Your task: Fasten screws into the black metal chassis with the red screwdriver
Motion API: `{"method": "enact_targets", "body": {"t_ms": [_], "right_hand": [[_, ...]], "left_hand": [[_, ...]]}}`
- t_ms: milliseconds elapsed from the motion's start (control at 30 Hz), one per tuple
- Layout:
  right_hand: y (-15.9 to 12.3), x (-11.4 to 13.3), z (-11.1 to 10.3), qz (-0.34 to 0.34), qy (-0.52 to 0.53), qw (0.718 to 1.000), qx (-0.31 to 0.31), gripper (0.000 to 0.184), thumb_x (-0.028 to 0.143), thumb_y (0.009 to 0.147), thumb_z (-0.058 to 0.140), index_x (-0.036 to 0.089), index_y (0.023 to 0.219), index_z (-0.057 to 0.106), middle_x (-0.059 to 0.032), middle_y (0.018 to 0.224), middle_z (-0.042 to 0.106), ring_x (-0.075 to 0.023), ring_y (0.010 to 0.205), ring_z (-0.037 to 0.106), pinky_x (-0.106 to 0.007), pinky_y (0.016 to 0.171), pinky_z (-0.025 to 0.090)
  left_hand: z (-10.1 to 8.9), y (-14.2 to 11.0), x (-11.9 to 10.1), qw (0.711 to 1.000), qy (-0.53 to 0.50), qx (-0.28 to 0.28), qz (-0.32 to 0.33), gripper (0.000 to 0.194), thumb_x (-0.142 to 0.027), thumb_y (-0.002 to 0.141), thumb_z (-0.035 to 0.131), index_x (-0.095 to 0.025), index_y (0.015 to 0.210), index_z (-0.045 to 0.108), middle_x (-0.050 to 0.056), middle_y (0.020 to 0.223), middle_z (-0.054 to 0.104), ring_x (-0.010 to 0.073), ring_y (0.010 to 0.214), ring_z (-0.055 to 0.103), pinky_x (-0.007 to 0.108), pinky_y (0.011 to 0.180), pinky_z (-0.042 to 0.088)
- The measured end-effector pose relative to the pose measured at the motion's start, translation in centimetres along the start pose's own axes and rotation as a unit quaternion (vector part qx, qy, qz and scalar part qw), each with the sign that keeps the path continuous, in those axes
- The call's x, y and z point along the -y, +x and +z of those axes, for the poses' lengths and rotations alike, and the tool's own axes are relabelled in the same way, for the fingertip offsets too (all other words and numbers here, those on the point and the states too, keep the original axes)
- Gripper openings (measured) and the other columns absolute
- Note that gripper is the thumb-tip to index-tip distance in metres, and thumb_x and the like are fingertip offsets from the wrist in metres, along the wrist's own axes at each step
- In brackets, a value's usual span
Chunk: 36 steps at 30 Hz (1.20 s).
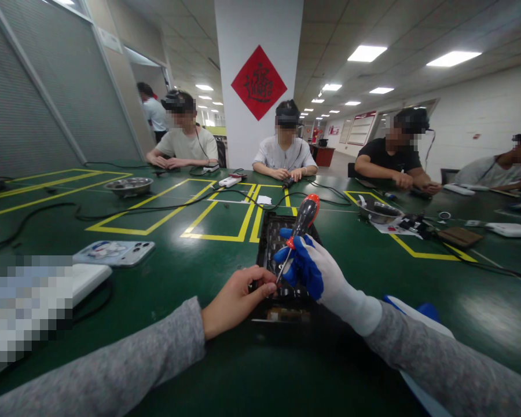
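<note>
My right hand (325, 272), in a white and blue work glove, grips a screwdriver (306, 217) with a black and red handle. The screwdriver tilts, its metal shaft running down to the left. Close to its tip, the thumb and fingers of my bare left hand (238, 295) are pinched together; whatever lies between them is too small or hidden to make out. Under both hands is a black plastic housing (267, 231) with a raised rim and dark moulded shapes inside. A brownish piece (289, 314) shows at its near end.
Left of me lie a phone (115, 253) and a white device (87, 281). Metal bowls (129, 186) (380, 211) stand farther off. Black cables (169, 208) cross the green table (178, 272). Several people sit around it. A blue-white glove (417, 310) lies beside my right forearm.
</note>
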State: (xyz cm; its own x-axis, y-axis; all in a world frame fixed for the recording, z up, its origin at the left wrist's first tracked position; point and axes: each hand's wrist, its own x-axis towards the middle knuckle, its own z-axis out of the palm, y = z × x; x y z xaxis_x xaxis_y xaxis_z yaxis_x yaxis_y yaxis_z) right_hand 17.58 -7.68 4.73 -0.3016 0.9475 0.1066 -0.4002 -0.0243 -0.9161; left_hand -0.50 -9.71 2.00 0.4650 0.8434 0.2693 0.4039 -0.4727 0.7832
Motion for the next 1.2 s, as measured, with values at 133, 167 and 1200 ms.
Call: {"method": "enact_targets", "body": {"t_ms": [133,167,1200], "right_hand": [[-0.02,0.05,-0.01,-0.010,-0.008,1.000,-0.001,0.039,0.041,0.083,0.055,0.019,0.115,0.052,-0.0024,0.076,0.066,-0.0100,0.047,0.057,-0.021,0.042,0.045],[-0.04,0.09,0.02,-0.011,-0.011,1.000,-0.003,0.039,0.041,0.083,0.055,0.019,0.115,0.053,-0.0023,0.075,0.066,-0.0097,0.048,0.057,-0.020,0.042,0.044],[-0.20,0.45,0.30,0.014,-0.026,1.000,-0.003,0.039,0.042,0.083,0.054,0.020,0.115,0.052,-0.0037,0.076,0.067,-0.0102,0.047,0.058,-0.020,0.042,0.045]], "left_hand": [[0.05,0.02,-0.26,1.000,-0.021,-0.003,-0.016,0.022,-0.035,0.085,0.052,-0.016,0.092,0.059,0.001,0.079,0.059,0.0127,0.071,0.054,0.025,0.067,0.043],[0.07,0.02,-0.31,0.999,-0.027,-0.005,-0.021,0.022,-0.036,0.083,0.055,-0.016,0.092,0.059,0.000,0.077,0.058,0.0122,0.070,0.053,0.024,0.065,0.043],[0.04,-0.10,-0.51,0.999,-0.032,0.013,-0.005,0.017,-0.029,0.085,0.051,-0.015,0.084,0.061,0.002,0.083,0.060,0.0144,0.079,0.054,0.027,0.075,0.044]]}}
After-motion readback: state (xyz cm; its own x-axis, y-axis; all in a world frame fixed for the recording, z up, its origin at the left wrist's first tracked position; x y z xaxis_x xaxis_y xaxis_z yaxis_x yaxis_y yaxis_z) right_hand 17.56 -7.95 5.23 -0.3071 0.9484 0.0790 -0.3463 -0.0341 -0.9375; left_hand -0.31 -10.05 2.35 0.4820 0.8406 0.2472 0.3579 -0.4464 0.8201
